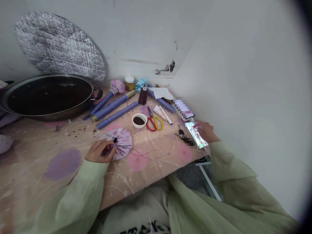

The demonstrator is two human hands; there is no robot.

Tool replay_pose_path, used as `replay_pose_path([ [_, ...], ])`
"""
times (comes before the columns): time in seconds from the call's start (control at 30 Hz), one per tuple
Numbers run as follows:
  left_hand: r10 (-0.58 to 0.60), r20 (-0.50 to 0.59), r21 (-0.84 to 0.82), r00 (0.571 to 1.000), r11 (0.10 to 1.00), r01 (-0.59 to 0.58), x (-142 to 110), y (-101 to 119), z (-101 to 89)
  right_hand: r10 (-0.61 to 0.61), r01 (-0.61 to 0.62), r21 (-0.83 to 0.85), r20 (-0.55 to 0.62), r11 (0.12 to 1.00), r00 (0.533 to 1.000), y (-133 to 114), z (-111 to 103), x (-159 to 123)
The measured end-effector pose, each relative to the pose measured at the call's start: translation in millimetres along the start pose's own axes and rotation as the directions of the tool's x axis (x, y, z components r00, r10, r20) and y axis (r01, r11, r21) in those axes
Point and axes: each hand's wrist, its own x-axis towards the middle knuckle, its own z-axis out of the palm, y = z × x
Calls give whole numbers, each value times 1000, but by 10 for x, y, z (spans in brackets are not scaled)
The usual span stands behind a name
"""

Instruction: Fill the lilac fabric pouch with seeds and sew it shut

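Observation:
My left hand (101, 151) is closed on the gathered opening of a round lilac cloth pouch (124, 143), near the table's front. A dark gap shows at the middle of the gathers, and a thin thread (148, 158) loops from the pouch across the tablecloth to the right. At the table's right edge, my right hand (209, 131) grips a phone (196, 135) with a lit, colourful screen. Some of those fingers are hidden by the phone. Just left of it lies a bunch of keys (184, 136), partly blurred. Behind it rests a second phone (184, 109).
Scissors (154, 123) lie beside a small white bowl (139, 121) of dark grains. Farther back are a thread cone (143, 96), a lidded jar (129, 84), purple-wrapped sticks (117, 114) and a marker (165, 115). A wide pan (48, 114) stands left, before a silvery disc (63, 45).

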Motion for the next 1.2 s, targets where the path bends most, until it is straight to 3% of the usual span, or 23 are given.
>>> replay_pose_path([
  [0.13,36,10,-32,999,999,-36,8,-27,3,51,-49,33,-56,998,997,92,-47,-181],
  [0.33,58,-36,-17,998,998,-59,3,-5,9,4,4,66,-121,998,993,131,40,-380],
  [0.47,31,-22,-17,999,999,-32,-9,-13,14,2,7,65,-142,998,990,107,75,-372],
  [0.63,48,-31,-20,998,999,-49,-22,-41,29,17,-13,67,-54,998,998,24,76,-309],
  [0.83,18,-18,-21,1000,1000,-18,-16,-21,17,28,-4,128,-183,992,983,47,16,-330],
  [1.2,17,17,-33,1000,999,-16,-8,-32,11,77,-63,79,-191,995,979,90,-14,-464],
])
